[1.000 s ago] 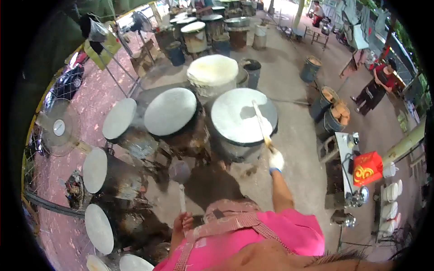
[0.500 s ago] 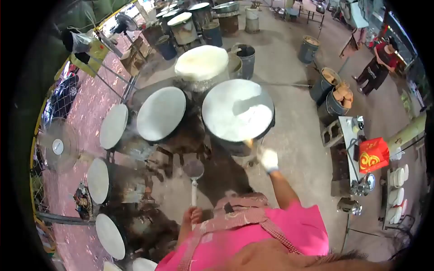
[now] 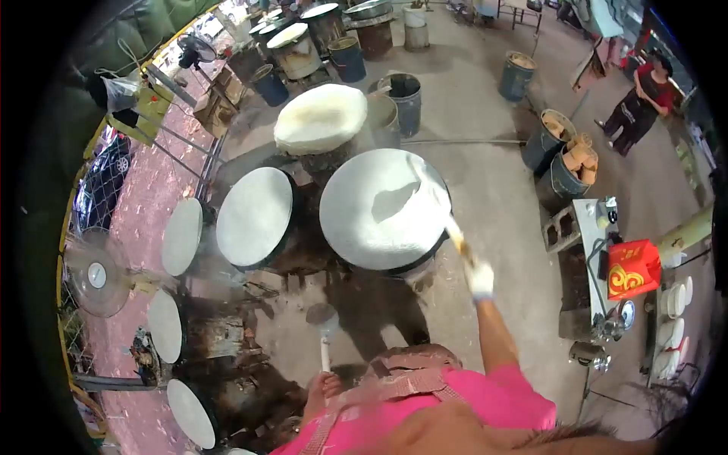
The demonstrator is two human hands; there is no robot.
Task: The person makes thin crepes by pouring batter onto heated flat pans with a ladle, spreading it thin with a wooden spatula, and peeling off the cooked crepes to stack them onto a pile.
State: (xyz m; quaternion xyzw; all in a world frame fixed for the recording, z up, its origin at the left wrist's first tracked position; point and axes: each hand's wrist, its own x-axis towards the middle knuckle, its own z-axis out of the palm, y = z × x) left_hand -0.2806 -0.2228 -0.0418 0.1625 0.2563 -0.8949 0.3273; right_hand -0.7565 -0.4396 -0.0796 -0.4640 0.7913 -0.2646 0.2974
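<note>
Glare patches the big round pan (image 3: 364,220) within black-cornered fisheye distortion.

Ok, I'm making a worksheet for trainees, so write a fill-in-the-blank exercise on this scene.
1. The gloved hand, holding the stick, is the wearer's ____ hand.
2. The bare hand, holding the round-headed tool, is the ____ one.
3. The wearer's shirt is ____.
4. The gold-swirled bag is mostly ____.
Missing words: right; left; pink; red.

Holds right arm (image 3: 498,334) stretched well forward, almost straight, with wrist (image 3: 484,300) roughly in line; grips with white-gloved right hand (image 3: 479,278). Holds left arm (image 3: 314,406) much nearer, forearm forward, with bare left hand (image 3: 324,385) closed in a grip and fingers (image 3: 331,383) curled round.
</note>
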